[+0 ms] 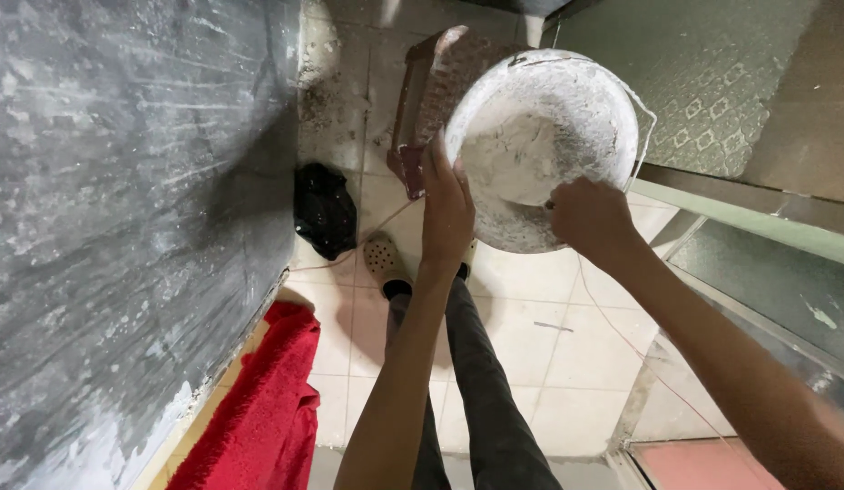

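A white bucket, caked inside with white plaster, is held up in front of me above the tiled floor. My left hand grips its left rim, fingers curled over the edge. My right hand reaches inside near the lower right rim, closed around something that the hand hides. A lump of white paste lies in the bucket's bottom.
A grey plastered wall fills the left side. A red cloth lies at its base, a black bag farther along. A brown plastic stool stands beyond the bucket. My legs and a perforated clog are below. A metal door frame runs along the right.
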